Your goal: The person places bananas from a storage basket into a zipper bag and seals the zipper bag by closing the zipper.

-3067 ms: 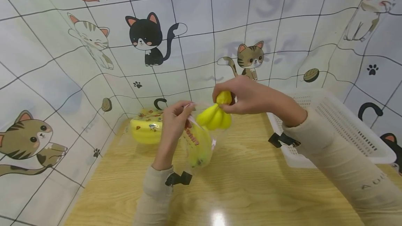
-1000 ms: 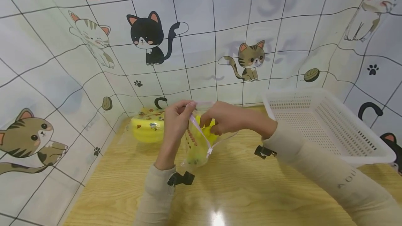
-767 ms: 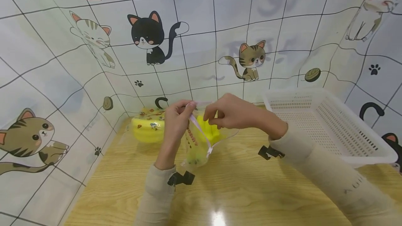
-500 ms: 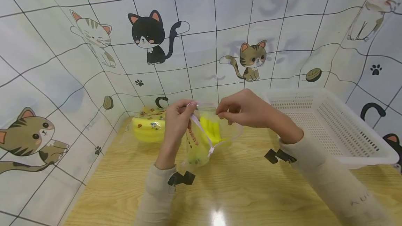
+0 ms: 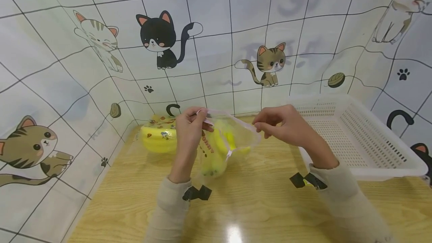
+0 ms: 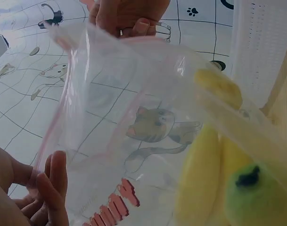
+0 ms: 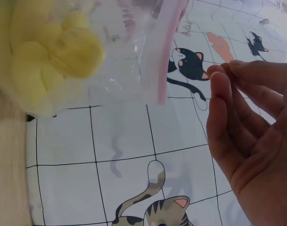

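My left hand (image 5: 189, 132) pinches the pink edge of a clear zip bag (image 5: 243, 125) between thumb and fingers. The bag's mouth gapes, and a white slider (image 5: 229, 153) shows on its zip strip. Inside lie yellow toy bananas (image 5: 216, 158), joined in a bunch, with a green end (image 6: 249, 193) visible in the left wrist view. My right hand (image 5: 287, 125) is at the bag's right corner, fingers loosely curved. In the right wrist view its thumb and fingertips (image 7: 221, 77) stand a little apart from the pink strip (image 7: 169, 61), with nothing between them.
Another printed clear bag with yellow bananas (image 5: 156, 143) lies at the back left, partly behind my left hand. A white perforated basket (image 5: 357, 170) stands on the right of the wooden table (image 5: 263, 205). A cat-patterned sheet (image 5: 216, 48) encloses the back and sides.
My right hand lowered the banana bunch into the bag, let go of it, and drew out to the right. The bag's mouth now spreads wider. My left hand has kept its pinch.
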`<action>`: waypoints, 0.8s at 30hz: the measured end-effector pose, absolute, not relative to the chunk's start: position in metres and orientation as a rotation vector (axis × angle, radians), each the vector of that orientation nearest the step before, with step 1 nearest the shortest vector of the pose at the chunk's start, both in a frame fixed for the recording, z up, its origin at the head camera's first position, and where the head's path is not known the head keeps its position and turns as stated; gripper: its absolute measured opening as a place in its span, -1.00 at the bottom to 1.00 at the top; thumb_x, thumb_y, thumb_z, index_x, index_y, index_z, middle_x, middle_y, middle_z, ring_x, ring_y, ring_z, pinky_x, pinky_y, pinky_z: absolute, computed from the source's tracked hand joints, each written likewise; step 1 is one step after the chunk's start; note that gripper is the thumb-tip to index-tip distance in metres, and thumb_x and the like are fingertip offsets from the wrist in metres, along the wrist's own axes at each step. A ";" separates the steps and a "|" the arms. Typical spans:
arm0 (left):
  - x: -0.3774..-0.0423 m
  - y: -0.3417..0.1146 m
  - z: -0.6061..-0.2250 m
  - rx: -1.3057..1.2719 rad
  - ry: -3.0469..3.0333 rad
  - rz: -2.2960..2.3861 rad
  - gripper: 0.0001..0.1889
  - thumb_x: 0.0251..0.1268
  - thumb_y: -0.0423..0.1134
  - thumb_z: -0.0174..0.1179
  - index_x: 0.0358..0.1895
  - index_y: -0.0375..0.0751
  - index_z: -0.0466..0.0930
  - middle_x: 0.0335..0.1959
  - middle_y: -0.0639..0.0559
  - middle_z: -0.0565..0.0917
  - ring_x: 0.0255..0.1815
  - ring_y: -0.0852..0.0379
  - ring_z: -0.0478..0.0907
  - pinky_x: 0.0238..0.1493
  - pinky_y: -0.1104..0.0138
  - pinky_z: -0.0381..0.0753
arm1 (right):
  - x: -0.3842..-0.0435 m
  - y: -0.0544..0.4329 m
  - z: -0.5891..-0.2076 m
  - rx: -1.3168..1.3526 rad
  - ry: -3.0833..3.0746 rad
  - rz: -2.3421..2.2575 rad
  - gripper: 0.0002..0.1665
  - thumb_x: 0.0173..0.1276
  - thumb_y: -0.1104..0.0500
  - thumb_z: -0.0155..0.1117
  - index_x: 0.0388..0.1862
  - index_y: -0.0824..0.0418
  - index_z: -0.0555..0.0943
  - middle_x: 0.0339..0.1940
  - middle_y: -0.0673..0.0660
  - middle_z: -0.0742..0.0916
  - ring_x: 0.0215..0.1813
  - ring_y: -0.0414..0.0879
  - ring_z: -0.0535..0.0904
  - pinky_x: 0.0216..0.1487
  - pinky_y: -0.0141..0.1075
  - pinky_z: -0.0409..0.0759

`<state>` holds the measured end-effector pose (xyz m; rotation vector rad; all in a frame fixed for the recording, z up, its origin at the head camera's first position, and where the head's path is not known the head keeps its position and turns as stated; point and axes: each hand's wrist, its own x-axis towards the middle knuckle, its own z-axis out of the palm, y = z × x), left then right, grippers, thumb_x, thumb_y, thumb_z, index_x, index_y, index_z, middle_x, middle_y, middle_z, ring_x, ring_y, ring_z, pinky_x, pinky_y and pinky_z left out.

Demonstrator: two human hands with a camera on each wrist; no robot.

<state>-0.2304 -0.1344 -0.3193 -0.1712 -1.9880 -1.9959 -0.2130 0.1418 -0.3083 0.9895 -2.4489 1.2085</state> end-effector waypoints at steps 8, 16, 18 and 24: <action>-0.227 -0.123 -0.321 -0.152 -1.781 -2.155 -0.89 0.52 -0.35 0.18 -0.17 -0.37 0.57 -0.18 -0.34 0.78 -0.33 0.06 0.83 -0.22 0.27 0.81 | -0.212 0.138 -0.318 0.984 -2.525 1.183 -0.91 0.44 0.10 0.41 -0.32 -0.05 0.72 -0.53 -0.08 0.68 -0.57 -0.21 0.58 -0.52 -0.34 0.52; -0.223 -0.104 -0.325 -0.173 -1.603 -2.336 -0.92 0.56 -0.37 0.06 -0.17 -0.29 0.40 -0.16 -0.46 0.74 -0.24 -0.10 0.84 -0.10 0.12 0.81 | -0.223 0.141 -0.316 0.675 -2.637 1.153 -0.69 0.29 -0.09 0.54 -0.28 0.07 0.65 -0.39 0.04 0.73 -0.49 -0.12 0.61 -0.42 -0.29 0.57; -0.221 -0.100 -0.327 -0.168 -1.539 -2.378 -0.92 0.57 -0.37 0.04 -0.16 -0.30 0.36 -0.11 -0.46 0.72 -0.19 -0.15 0.84 -0.06 0.10 0.81 | -0.229 0.143 -0.319 0.645 -2.661 1.191 -0.63 0.26 -0.11 0.55 -0.22 0.09 0.63 -0.32 0.08 0.73 -0.41 -0.08 0.65 -0.35 -0.25 0.61; -0.217 -0.090 -0.329 -0.202 -1.351 -2.557 -0.93 0.60 -0.38 -0.02 -0.12 -0.28 0.30 -0.03 -0.51 0.69 -0.04 -0.23 0.80 0.07 0.07 0.77 | -0.239 0.148 -0.328 0.613 -2.671 1.202 -0.64 0.29 -0.09 0.54 -0.11 0.09 0.68 -0.24 0.09 0.76 -0.23 -0.03 0.68 -0.19 -0.19 0.63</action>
